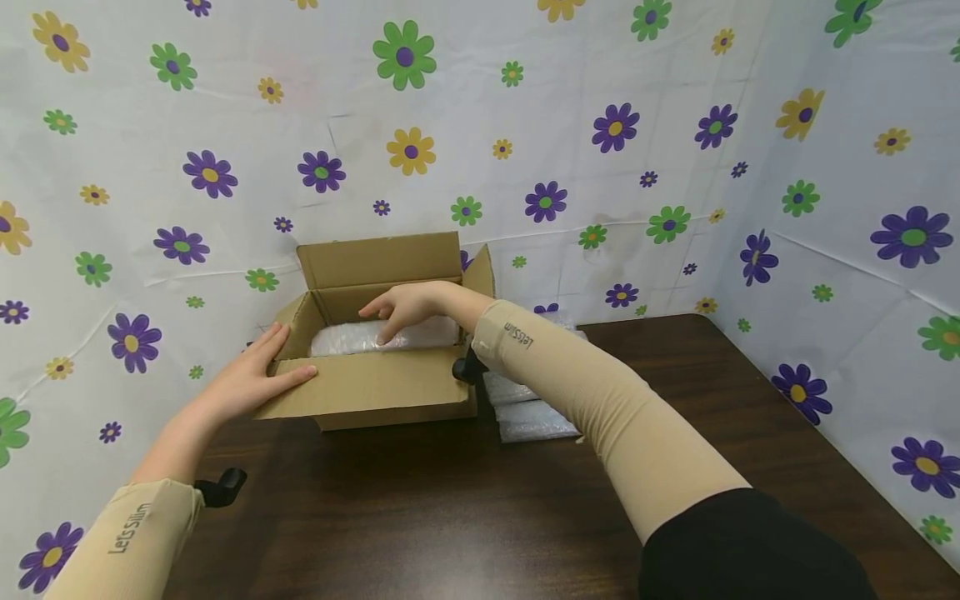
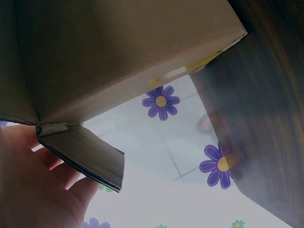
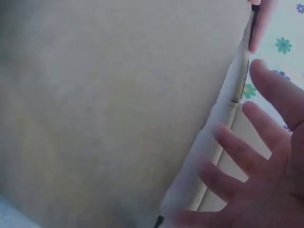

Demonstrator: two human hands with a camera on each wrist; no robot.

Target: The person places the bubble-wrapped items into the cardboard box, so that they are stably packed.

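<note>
A cardboard box (image 1: 390, 385) stands with its top flaps spread, and a bubble-wrapped package (image 1: 341, 339) lies inside. At the box's left front corner, my left hand (image 1: 251, 375) rests on the flaps, its thumb along the front flap. The left wrist view shows the fingers of that hand behind a small flap (image 2: 90, 154). My right hand (image 1: 412, 308) hovers over the opening, just above the package, and grips nothing. Its spread fingers (image 3: 242, 152) appear in the right wrist view, beside the wrap; whether they touch it I cannot tell.
More bubble-wrapped packages (image 1: 532, 421) lie right of the box, partly hidden by my right forearm. The dark wooden table (image 1: 420, 517) extends toward me and to the right. Flower-printed sheeting (image 1: 465, 108) hangs close behind the box.
</note>
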